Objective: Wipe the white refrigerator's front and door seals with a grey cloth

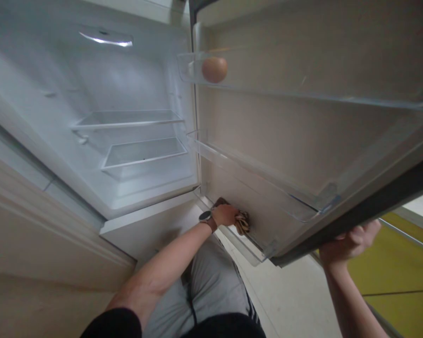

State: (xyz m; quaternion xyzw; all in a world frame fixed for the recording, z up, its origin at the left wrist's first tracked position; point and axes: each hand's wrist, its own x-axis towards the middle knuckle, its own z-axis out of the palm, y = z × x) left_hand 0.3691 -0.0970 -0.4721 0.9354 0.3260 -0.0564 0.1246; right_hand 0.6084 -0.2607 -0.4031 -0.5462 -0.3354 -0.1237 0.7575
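An open fridge (pixel 127 141) stands before me, its door (pixel 303 141) swung out to the right. My left hand (pixel 225 215), a watch on its wrist, is closed on a striped brown cloth (pixel 243 223) pressed against the lowest door shelf (pixel 232 234). My right hand (pixel 348 241) grips the outer edge of the door, fingers curled round it. A single brown egg (pixel 214 69) sits in the top door shelf (pixel 303 89).
Two glass shelves (pixel 127 119) and a drawer space sit bare inside the fridge. A middle door shelf (pixel 254 173) holds nothing. A pale wall panel (pixel 38 225) lies at left, a yellow surface (pixel 402 267) at right. My grey-trousered legs are below.
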